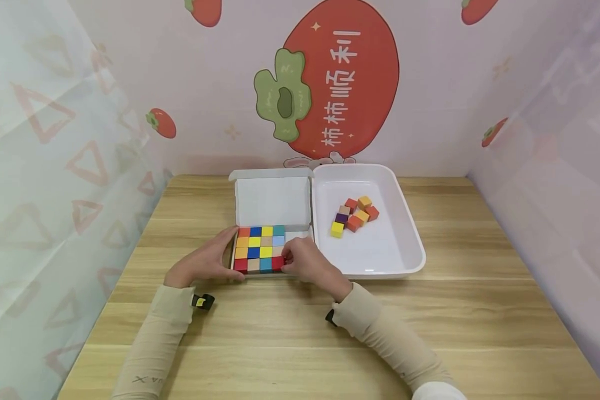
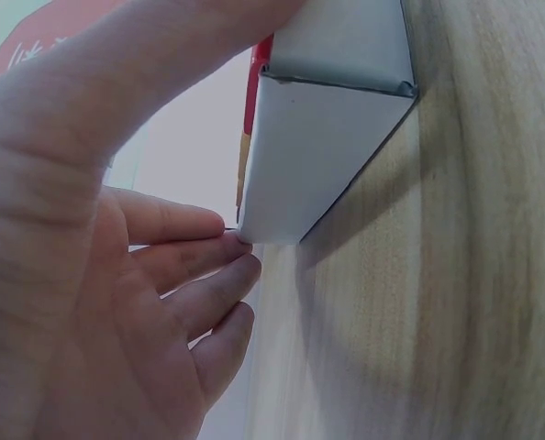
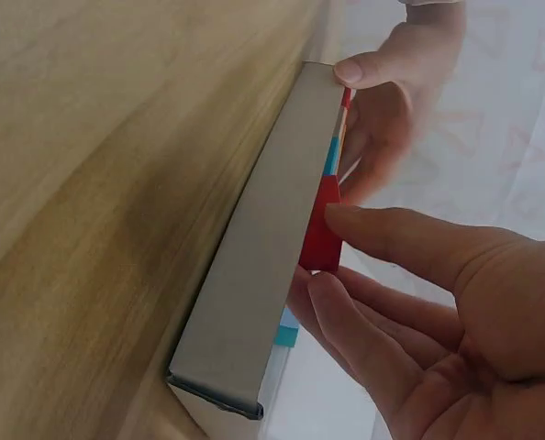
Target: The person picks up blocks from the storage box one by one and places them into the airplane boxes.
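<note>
A white cardboard box (image 1: 273,201) lies with its lid folded back, rows of coloured wooden cubes (image 1: 254,242) filling its left side. At the near right end of the rows, a red cube (image 3: 320,236) is pinched between thumb and fingers of my right hand (image 1: 307,261); it stands slightly above the box's front wall (image 3: 254,220). My left hand (image 1: 207,261) holds the box's left end, thumb at the near corner and fingertips (image 2: 236,243) at the far one. Bare white floor shows inside the box, right of the teal cube (image 1: 278,230).
Right beside the box stands a white plastic tray (image 1: 405,244) holding several loose cubes (image 1: 355,215) in red, orange, tan, purple and yellow. Both rest on a wooden table (image 1: 280,344). A printed curtain (image 1: 205,83) hangs behind and along both sides.
</note>
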A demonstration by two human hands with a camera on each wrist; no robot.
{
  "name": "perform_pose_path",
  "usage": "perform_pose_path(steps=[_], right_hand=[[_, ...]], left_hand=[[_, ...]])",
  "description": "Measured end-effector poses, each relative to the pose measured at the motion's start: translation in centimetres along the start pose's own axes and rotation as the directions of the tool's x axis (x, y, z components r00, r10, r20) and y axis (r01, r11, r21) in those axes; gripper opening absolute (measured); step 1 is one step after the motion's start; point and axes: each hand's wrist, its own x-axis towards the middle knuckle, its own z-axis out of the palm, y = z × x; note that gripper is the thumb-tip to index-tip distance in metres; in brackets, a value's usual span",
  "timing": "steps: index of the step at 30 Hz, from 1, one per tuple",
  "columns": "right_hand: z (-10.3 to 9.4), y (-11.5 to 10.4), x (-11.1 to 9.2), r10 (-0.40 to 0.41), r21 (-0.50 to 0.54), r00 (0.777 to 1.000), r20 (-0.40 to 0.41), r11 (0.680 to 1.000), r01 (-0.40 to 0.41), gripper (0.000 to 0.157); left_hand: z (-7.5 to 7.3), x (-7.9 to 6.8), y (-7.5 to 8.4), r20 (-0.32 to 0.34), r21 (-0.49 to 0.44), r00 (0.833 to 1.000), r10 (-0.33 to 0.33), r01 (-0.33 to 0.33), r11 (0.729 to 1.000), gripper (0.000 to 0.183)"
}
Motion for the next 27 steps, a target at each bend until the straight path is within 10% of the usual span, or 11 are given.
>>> perform_pose_path(steps=[13,20,27], right_hand=[[-0.3,-1.0,-0.3,0.040,-0.046,0.999,0.001,0.998,-0.040,0.022],[-5.2,-1.9,-1.1,0.045,-0.092,0.999,0.026,0.995,-0.043,0.038],[-12.1,0.1,-1.2,0.098,-0.175,0.986,-0.137,0.977,-0.121,0.034]], left_hand=[[0.0,0.2,-0.3,0.003,0.021,1.000,0.021,-0.021,1.000,0.133],[-0.2,0.2,-0.1,-0.003,0.006,1.000,0.021,-0.021,1.000,0.132],[-0.1,0.1,-0.1,0.006,0.009,1.000,0.002,-0.002,1.000,0.132]])
